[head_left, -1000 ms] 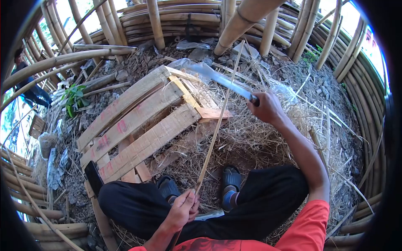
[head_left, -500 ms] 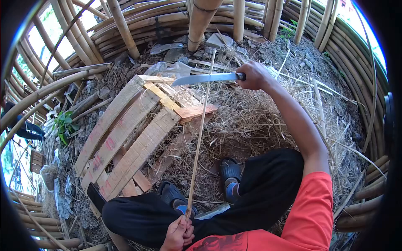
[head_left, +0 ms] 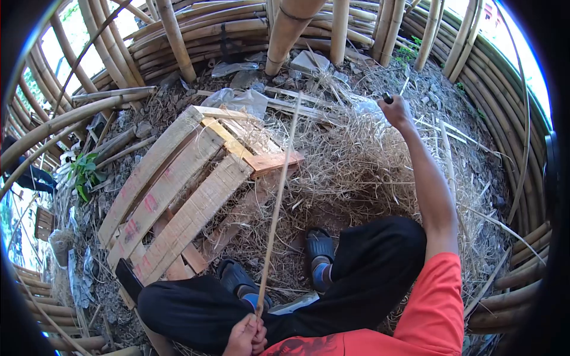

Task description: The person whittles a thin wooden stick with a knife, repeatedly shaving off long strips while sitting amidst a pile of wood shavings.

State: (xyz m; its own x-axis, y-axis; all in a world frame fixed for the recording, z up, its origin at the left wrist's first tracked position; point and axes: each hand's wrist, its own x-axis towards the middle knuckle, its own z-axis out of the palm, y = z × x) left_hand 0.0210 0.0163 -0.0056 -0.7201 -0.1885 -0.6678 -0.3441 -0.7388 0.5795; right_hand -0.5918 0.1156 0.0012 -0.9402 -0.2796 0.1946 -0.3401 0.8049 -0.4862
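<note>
My left hand (head_left: 245,335), low in the view by my lap, is wrapped round the lower end of a long thin bamboo strip (head_left: 275,216). The strip slants up and away, and its upper part is blurred. Out at the upper right, my right hand (head_left: 396,111) grips the black handle of a knife (head_left: 387,97). The knife's blade cannot be made out now; the earlier frame shows it long and pale. A gap separates that hand from the strip. Dry fibrous shavings (head_left: 356,169) lie heaped below it.
A slatted wooden crate (head_left: 178,202) lies left of the strip. Bamboo poles (head_left: 173,41) and stacked bamboo (head_left: 202,29) enclose the space. My sandalled feet (head_left: 320,252) rest among shavings. Another person's dark clothing (head_left: 29,175) shows at far left.
My right hand has swung to the right with the knife, away from the strip the blade was crossing. My left hand keeps its hold on the strip, and the view has shifted slightly.
</note>
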